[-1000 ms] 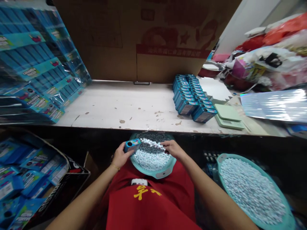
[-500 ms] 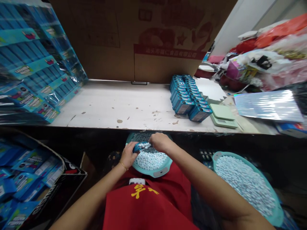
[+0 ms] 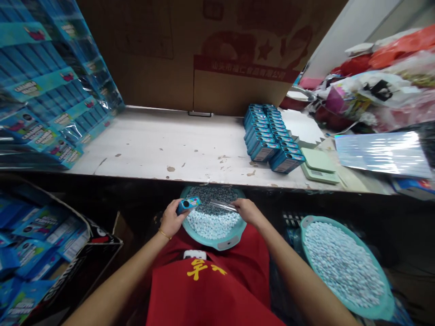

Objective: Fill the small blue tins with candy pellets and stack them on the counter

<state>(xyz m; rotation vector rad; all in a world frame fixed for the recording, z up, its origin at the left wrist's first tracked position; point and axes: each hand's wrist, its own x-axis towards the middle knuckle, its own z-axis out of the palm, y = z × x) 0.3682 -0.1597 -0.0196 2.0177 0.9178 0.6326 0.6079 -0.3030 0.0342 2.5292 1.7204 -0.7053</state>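
Note:
A teal basin [image 3: 224,243] full of small pale-blue candies rests on my lap, over a red apron. My left hand [image 3: 171,218] is closed round a small blue tin [image 3: 187,204], held at the basin's left rim with its open end towards the right. My right hand [image 3: 247,210] pinches a clear, empty-looking plastic scoop tube [image 3: 222,206] over the candies, a short gap away from the tin.
A worn white bench [image 3: 163,149] runs across in front, with two rows of blue tins [image 3: 270,136] and a green scale [image 3: 319,164] at its right. A second candy basin [image 3: 343,267] sits at lower right. Blue packaged boxes [image 3: 44,99] stack at left; a carton [image 3: 41,244] holds more.
The scoop, full of candies a second ago, was brought to the tin's mouth and emptied. My right hand has since drawn it back to the right, and it now looks empty.

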